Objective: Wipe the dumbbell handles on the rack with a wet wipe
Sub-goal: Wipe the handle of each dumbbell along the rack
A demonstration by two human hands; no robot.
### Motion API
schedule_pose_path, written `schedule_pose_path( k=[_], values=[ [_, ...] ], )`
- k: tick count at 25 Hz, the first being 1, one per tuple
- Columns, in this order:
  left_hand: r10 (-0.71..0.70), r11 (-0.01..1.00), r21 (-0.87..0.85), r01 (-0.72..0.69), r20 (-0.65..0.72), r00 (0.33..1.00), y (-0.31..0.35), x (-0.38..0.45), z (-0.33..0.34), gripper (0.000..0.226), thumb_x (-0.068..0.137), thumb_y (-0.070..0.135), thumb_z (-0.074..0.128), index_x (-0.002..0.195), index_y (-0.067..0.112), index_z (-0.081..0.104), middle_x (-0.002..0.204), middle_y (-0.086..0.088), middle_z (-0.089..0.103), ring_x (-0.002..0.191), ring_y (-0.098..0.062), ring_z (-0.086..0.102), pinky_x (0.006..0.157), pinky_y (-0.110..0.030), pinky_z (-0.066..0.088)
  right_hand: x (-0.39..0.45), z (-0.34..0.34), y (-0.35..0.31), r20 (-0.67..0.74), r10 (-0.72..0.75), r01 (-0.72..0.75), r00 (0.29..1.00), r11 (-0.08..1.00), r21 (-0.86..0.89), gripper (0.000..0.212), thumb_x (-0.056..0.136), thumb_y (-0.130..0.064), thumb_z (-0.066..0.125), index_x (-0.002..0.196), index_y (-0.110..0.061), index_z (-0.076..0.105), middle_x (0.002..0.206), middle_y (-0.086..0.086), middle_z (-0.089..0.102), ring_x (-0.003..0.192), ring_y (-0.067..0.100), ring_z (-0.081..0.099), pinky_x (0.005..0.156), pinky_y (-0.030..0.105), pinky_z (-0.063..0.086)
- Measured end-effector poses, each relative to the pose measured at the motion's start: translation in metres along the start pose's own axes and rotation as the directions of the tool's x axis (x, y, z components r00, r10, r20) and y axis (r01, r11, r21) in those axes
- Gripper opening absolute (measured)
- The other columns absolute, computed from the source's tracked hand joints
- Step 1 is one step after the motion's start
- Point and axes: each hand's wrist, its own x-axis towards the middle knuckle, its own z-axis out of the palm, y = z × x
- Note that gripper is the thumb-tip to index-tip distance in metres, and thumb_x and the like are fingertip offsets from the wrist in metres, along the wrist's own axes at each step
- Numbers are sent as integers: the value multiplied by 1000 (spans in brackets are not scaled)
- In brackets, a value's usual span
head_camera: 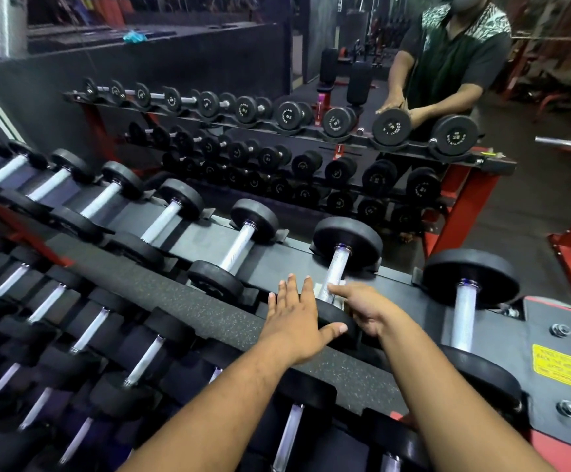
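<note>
A long rack (287,264) holds a row of black dumbbells with pale knurled handles. My left hand (297,318) lies with straight, spread fingers over the near head (336,318) of the second dumbbell from the right. The thumb reaches across that head. My right hand (362,310) presses a whitish wet wipe (323,291) against the lower end of that dumbbell's handle (339,265), fingers curled on the wipe. Most of the wipe is hidden by the hand.
The last dumbbell (466,315) lies to the right, near a yellow label (561,373) on the rack's end plate. A lower tier of dumbbells (141,366) sits below my arms. Behind a second rack (311,131), a person (447,63) rests their hands on a dumbbell.
</note>
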Motion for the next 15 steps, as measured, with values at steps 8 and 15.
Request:
schedule_pose_path(
  k=[8, 15],
  values=[
    [9, 999, -38, -9, -2, 1000, 1, -4, -3, 110, 91, 75, 45, 158, 19, -22, 163, -13, -31, 151, -28, -28, 125, -49, -9, 0, -20, -18, 240, -487, 244, 840, -57, -968, 49, 96, -13, 43, 144, -23, 41, 144, 11, 50, 111, 35, 61, 79, 41, 44],
    [-1, 1000, -31, 1, -2, 1000, 1, -2, -2, 110, 90, 76, 44, 159, 19, -19, 164, -12, -28, 152, -27, -26, 125, -49, -9, 14, -37, -36, 472, -410, 254, 780, -483, -838, 76, 95, -60, 12, 139, -15, 55, 147, 9, 52, 142, 26, 41, 113, 44, 34]
  ],
)
